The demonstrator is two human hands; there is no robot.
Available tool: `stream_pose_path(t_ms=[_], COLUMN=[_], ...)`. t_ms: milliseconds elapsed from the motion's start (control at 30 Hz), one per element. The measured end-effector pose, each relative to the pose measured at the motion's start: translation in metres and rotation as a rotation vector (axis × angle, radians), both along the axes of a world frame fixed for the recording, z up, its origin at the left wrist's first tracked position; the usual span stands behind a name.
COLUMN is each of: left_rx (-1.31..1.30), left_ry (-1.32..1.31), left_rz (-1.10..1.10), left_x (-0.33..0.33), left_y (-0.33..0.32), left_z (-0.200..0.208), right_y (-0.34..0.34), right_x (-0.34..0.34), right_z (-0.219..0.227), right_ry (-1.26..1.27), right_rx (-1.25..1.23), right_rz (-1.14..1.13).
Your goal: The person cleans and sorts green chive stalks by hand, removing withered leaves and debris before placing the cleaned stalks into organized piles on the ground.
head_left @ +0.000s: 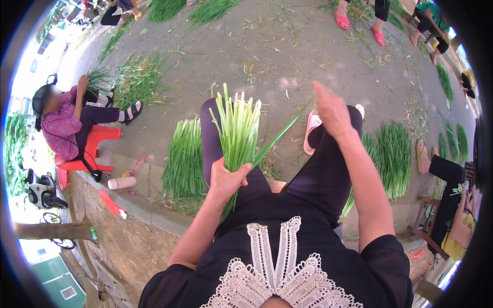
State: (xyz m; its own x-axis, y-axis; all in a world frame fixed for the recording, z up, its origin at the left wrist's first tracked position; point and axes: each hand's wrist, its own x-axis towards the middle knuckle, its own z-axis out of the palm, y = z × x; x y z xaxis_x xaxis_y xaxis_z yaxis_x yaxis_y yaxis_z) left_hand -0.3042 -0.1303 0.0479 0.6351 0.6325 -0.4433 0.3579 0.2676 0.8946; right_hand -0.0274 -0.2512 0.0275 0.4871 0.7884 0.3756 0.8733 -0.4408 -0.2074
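My left hand (229, 179) is closed around a bunch of garlic chives (239, 123). The pale cut stem ends point up and away from me, and the green leaves trail down over my thigh. A single green blade (282, 133) sticks out of the bunch toward the upper right. Its tip ends close to my right hand (333, 110), which is raised above my right knee with its fingers stretched out. I see nothing held in it. Laid-out green chives (184, 159) lie on the ground by my left leg, and another pile (394, 159) lies beyond my right leg.
On the left a person (64, 123) sits on a red plastic stool (97, 143), holding greens beside a heap of trimmings (136, 82). A pinkish bottle (122, 183) lies on the kerb (154, 213). Another person sits at the right (454, 220). Red sandals (342, 20) show at the far side.
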Motion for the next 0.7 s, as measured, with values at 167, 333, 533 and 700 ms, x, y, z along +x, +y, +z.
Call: stream_pose_path(t_ms=[167,333,533,700], left_rx=[-0.052,-0.117,-0.18,-0.193], left_ry=[-0.052,-0.126,-0.162,-0.165], left_rz=[0.043,0.095,0.091,0.057], left_x=[-0.004,-0.011,-0.014,-0.014], left_y=[0.004,0.01,0.016,0.018], left_z=[0.004,0.005,0.009,0.009], right_y=[-0.042,-0.062,-0.031,0.002], right_x=[0.081,0.082,0.008,-0.051], right_z=[-0.009,-0.013,-0.017,-0.004], right_ry=[-0.06,-0.03,0.438,1.218], right_rx=[0.078,-0.076,-0.398,0.157], right_rz=[-0.409,-0.494,0.156,0.144])
